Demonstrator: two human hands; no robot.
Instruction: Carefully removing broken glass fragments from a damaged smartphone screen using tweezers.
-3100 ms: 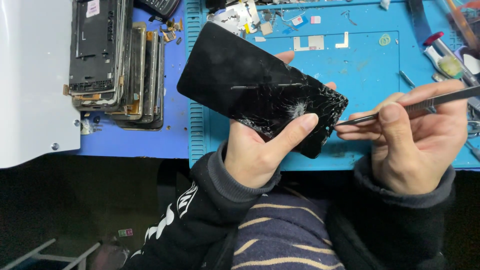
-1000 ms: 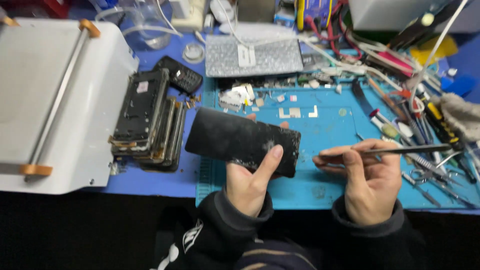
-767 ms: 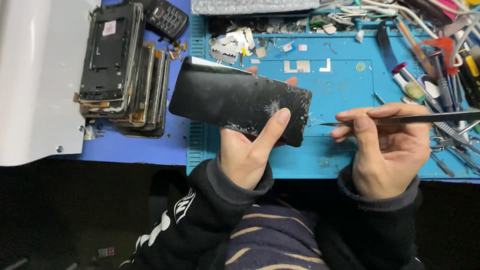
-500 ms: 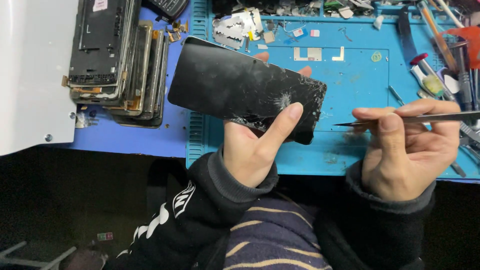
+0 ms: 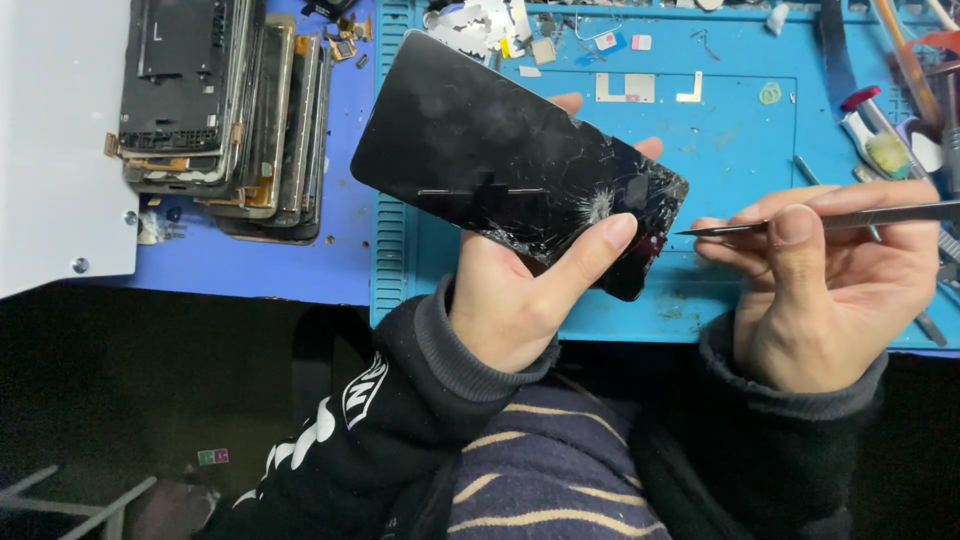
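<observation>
Cracked phone screen in my left hand, tweezers in my right.

Head view: my left hand (image 5: 515, 305) clamps the cracked black screen (image 5: 505, 160) above the blue mat (image 5: 740, 130), thumb pressed beside the shattered corner nearest my body. My right hand (image 5: 825, 285) pinches the metal tweezers (image 5: 800, 220), tip just beside that broken corner, not touching it. I'd keep the tip low, working along the edge, not into the cracks. Stripped phone frames (image 5: 215, 110) are stacked at the bench's left.

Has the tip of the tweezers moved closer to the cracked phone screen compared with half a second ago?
Yes. The tweezers tip now sits right beside the cracked screen's broken corner, nearer than before, judged against the blue mat.
</observation>
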